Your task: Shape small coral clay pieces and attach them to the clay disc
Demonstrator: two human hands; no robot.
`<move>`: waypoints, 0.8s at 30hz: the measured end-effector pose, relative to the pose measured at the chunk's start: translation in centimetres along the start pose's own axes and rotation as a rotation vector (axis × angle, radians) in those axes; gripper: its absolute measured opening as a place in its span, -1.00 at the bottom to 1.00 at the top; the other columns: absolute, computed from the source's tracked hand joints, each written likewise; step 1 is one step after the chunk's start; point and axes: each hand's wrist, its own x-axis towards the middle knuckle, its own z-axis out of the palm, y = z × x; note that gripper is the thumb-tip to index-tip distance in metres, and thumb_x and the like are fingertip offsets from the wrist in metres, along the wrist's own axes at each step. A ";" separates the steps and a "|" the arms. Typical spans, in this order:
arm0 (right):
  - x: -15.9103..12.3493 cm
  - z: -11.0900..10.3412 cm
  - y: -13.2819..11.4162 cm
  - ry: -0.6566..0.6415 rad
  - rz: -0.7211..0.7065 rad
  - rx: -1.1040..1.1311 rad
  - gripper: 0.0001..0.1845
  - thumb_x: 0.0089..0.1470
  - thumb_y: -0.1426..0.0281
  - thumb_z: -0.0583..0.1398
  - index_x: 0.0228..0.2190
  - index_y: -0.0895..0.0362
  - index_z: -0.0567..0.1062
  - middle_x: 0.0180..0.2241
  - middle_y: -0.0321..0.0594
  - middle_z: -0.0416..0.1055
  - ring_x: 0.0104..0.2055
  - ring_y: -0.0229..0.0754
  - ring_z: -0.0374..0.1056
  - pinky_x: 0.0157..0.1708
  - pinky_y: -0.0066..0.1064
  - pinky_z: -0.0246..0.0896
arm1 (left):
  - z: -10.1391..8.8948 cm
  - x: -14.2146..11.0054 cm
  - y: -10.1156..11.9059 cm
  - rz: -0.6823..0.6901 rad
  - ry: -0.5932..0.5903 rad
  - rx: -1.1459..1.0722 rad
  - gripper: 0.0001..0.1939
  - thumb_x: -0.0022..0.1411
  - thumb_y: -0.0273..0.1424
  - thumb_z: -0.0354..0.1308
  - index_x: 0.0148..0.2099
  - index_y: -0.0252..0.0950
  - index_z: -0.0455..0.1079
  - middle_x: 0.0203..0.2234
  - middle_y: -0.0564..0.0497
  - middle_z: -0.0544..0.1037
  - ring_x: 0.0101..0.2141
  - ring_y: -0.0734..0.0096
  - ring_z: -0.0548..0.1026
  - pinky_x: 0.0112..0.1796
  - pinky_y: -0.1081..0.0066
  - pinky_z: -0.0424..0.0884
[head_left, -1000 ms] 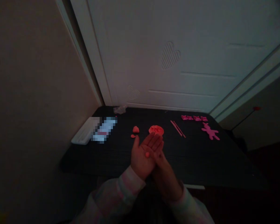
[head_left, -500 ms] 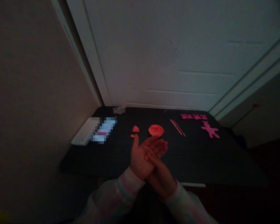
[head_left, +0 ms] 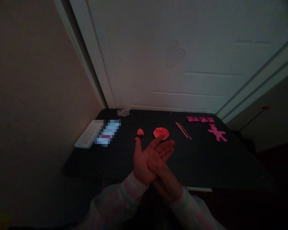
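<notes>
Orange, the round crumpled piece [head_left: 160,130] sits on the dark worktop [head_left: 201,159], its near edge partly hidden behind the left hand [head_left: 147,161], which is open, palm up. The right hand [head_left: 166,180] lies across that palm; whether it grips anything, I cannot tell. The left thumb partly covers a small orange bit [head_left: 136,138].

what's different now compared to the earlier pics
The right hand has slid leftward across the open left hand, whose fingers have spread. The small ball is now hidden from view. The round coral piece, pink figure and sticks stayed put.
</notes>
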 end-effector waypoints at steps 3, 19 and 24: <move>0.0 0.0 0.0 0.013 0.026 0.038 -0.51 -0.07 0.42 0.14 -0.04 -0.04 0.24 0.01 -0.17 0.25 0.04 -0.03 0.17 -0.02 0.04 0.06 | 0.1 -0.1 0.0 0.009 -0.024 -0.016 -0.30 0.08 0.07 -0.35 -0.04 -0.33 0.29 -0.22 -0.18 0.48 -0.07 0.26 0.35 0.05 0.26 -0.03; 0.1 0.8 -0.8 0.069 0.138 0.229 -0.52 -0.07 0.39 0.18 -0.06 0.10 0.26 0.03 -0.14 0.22 0.06 -0.12 0.15 0.10 -0.20 -0.07 | -0.3 0.3 0.5 0.086 -0.034 0.015 -0.30 0.07 0.07 -0.37 -0.01 -0.27 0.26 -0.12 -0.13 0.42 0.07 0.22 0.16 0.07 0.23 -0.08; 0.0 0.8 -0.8 0.061 0.165 0.221 -0.50 -0.09 0.43 0.19 -0.05 0.09 0.26 -0.01 -0.16 0.28 0.04 -0.14 0.18 0.08 -0.21 -0.02 | -0.1 0.1 0.2 0.169 -0.047 0.047 -0.29 0.05 0.10 -0.36 0.00 -0.25 0.25 -0.09 -0.12 0.40 0.10 0.26 0.11 0.08 0.26 -0.10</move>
